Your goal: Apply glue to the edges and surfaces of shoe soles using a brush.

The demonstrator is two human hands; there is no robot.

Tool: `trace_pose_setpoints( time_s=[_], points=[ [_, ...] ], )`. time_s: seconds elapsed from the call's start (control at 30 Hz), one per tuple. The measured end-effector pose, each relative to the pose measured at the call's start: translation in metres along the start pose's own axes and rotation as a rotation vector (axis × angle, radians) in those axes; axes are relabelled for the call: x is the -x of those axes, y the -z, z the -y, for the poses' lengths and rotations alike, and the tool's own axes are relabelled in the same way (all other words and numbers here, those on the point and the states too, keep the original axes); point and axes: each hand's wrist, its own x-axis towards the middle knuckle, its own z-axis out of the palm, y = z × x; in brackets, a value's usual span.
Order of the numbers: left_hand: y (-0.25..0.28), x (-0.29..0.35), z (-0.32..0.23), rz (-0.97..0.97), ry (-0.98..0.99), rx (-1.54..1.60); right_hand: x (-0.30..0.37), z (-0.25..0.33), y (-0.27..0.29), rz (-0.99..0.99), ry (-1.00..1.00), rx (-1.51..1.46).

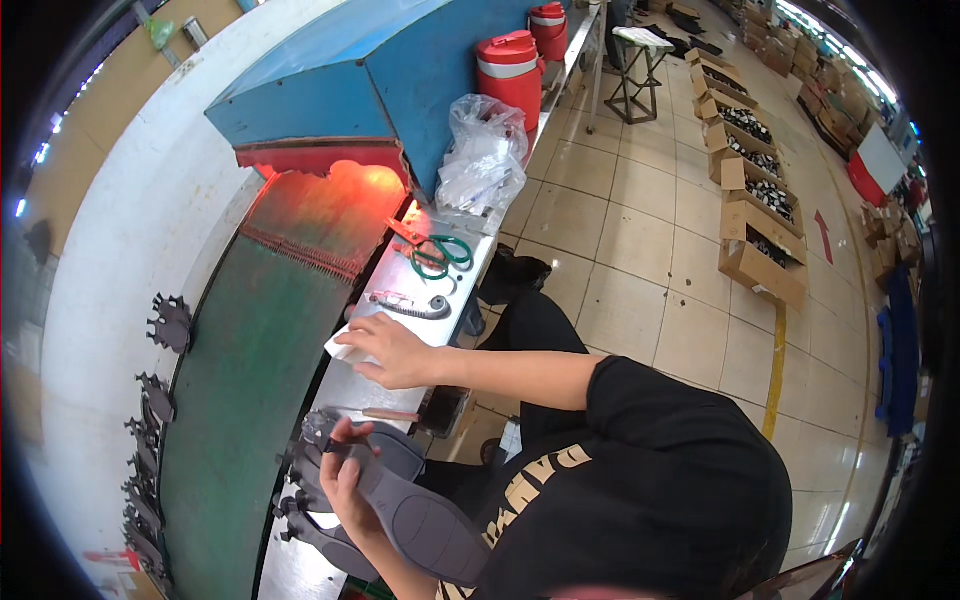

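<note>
Left hand: fingers are gripping a grey sole (428, 522), wrapping its upper-left part; left hand (350, 492) is holding it off the bench (345, 387), over the near edge.
Right hand: right hand (397, 356) is resting over a white block (339, 346) by the belt side; fingers are bending over it, looking like a light hold, grip underneath hidden.
Sole status: one piece is sitting in hand, probably mid-handling. Other grey soles (322, 542) are lying on the bench just beside it; a row of dark soles (145, 497) is lining the far edge of the green belt (240, 370). Which are done and which are waiting: can't tell, nothing visible is separating them.
Sole axis: long axis is running diagonally, upper left to lower right. Broad rounded end is pointing at the black shirt (690, 470); the other end, partly behind the fingers, is pointing toward the belt. Broad outlined face is facing the camera.
Bench tools: wooden-handled tool (388, 414) is lying between the hands; green-handled scissors (418, 242) are lying beyond the right hand.
Belt end: blue housing (300, 110) is glowing orange at its mouth.
</note>
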Motion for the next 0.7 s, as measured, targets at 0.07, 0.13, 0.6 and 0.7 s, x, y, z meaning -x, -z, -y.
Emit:
trace_pose_setpoints(
  time_s=[0.07, 0.13, 0.6, 0.7],
  points=[
    [-0.002, 0.008, -0.002, 0.051, 0.007, -0.053, -0.022, -0.002, -0.012, 0.008, 0.036, 0.038],
    [-0.016, 0.016, -0.002, 0.047, -0.029, 0.029, -0.04, -0.002, -0.013, 0.126, 0.04, 0.164],
    [0.002, 0.037, 0.001, 0.161, -0.066, 0.206, -0.076, -0.025, -0.066, 0.512, -0.156, 0.503],
    [0.0, 0.036, 0.0, 0.149, -0.039, 0.317, -0.078, -0.026, -0.062, 0.501, -0.154, 0.494]
  ],
)
